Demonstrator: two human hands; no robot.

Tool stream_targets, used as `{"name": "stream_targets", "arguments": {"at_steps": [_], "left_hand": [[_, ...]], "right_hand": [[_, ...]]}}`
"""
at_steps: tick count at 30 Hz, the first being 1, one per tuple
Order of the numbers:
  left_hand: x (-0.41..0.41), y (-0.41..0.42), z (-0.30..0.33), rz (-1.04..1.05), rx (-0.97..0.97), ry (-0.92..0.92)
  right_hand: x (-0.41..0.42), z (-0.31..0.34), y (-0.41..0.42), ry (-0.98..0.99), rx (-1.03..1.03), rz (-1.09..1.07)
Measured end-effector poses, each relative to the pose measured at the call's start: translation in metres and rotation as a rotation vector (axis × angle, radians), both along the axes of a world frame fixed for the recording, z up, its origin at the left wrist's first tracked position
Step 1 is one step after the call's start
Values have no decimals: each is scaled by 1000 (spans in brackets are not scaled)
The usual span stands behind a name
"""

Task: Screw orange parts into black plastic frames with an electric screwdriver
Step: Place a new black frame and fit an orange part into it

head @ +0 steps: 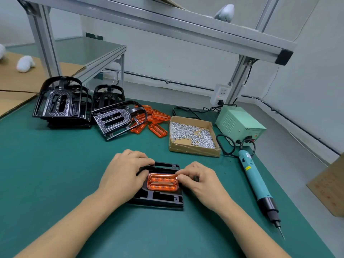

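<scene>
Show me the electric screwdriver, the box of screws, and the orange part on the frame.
electric screwdriver [255, 181]: head view, teal body
box of screws [193, 148]: head view, front wall
orange part [162, 181]: head view, centre

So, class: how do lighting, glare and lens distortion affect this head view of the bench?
Head view: soft, even light with faint shadows under the left hand and right hand; the orange part glows brightly in the black frame; glare on the stacked frames; wide-angle bending curves the shelf beam and mat edges; the screwdriver stays sharp.
</scene>
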State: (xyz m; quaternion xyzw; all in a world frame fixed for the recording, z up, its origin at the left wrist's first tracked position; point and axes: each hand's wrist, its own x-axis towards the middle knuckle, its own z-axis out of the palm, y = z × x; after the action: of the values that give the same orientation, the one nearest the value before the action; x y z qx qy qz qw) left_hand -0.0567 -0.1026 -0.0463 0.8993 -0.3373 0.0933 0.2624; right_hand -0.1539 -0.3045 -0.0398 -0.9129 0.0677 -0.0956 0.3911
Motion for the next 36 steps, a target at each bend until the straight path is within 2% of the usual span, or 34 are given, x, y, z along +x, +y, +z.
{"name": "stream_targets", "arguments": {"at_steps": [5, 10, 16, 18, 23, 27, 31, 36], "left_hand": [[-1, -5, -3, 87, -9, -21], [-4, -7, -5, 179, -28, -26], [-5, -8, -7, 213, -15, -34], [-5, -8, -6, 217, -10, -30], [-5, -9, -6, 222, 2, -30], [-5, -9, -4, 224, -5, -18], [-6, -7, -4, 191, -42, -20], [-9, -3, 0, 79, -61, -105]], "right_hand": [[5, -1, 2, 19, 22, -66], [7, 2, 1, 90, 65, 65], [16, 4, 1, 47, -47, 102], [17, 3, 0, 57, 4, 92], [24, 9, -3, 203, 132, 79], [34, 20, -4, 325, 13, 85], [32, 20, -7, 266, -69, 103], [21, 10, -4, 145, -67, 74]]}}
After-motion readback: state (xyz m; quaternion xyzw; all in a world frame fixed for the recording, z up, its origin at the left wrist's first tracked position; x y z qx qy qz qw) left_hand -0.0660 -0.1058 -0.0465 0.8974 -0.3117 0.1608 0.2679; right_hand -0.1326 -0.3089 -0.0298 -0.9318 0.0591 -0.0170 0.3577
